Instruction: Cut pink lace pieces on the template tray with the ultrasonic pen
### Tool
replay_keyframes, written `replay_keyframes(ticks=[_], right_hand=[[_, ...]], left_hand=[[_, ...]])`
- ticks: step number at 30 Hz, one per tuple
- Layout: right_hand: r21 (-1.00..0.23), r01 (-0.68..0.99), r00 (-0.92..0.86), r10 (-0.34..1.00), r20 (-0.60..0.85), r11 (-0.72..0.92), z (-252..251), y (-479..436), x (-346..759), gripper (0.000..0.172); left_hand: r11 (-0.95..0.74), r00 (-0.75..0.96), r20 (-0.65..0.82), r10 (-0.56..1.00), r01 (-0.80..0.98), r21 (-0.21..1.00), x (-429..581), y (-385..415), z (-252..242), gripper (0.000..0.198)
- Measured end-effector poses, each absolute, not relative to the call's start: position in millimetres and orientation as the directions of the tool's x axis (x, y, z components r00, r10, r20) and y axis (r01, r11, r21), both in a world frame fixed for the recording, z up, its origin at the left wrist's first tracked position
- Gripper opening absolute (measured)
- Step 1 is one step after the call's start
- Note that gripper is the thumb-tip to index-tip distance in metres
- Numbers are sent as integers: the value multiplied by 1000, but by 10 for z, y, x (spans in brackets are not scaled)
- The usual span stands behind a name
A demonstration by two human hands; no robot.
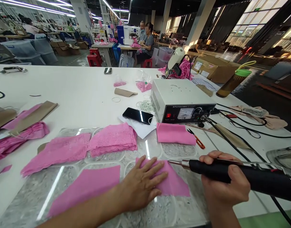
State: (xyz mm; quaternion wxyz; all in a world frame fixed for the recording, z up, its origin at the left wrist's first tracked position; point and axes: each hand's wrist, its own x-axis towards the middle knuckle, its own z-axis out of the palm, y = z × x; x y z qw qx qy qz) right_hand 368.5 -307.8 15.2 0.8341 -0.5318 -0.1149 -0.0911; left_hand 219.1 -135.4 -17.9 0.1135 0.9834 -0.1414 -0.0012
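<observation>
My left hand (145, 183) lies flat with fingers spread on a pink fabric piece (176, 183), pressing it to a transparent, grey-patterned mat (145, 218). In my right hand (227, 180) is a black corded handpiece (216, 171). Its thin metal tip points left and meets the upper edge of that fabric; whether it touches the cloth I cannot tell. Left of my hand, a larger pink panel (93, 183) lies partly under my forearm. Behind it sit two stacks of pink lace-edged pieces (113, 139) (64, 148) and a folded pink cloth (175, 133).
A white control box (183, 91) with a dial stands behind the mat, cables running right. Near it are orange-handled snips (197, 141), a black phone (139, 116), rubber bands (145, 106) and a green-lidded bottle (233, 84). Pink bundles (19, 139) lie at the left. People sit at sewing machines beyond.
</observation>
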Motion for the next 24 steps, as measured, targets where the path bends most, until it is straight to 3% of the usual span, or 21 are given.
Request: replay_keyframes(ticks=[24], right_hand=[[-843,255,964,-59,258,474,128,-3059,3705,14]], left_hand=[[-940,955,86,-284,-295,170,2178,-1339,-246,52]])
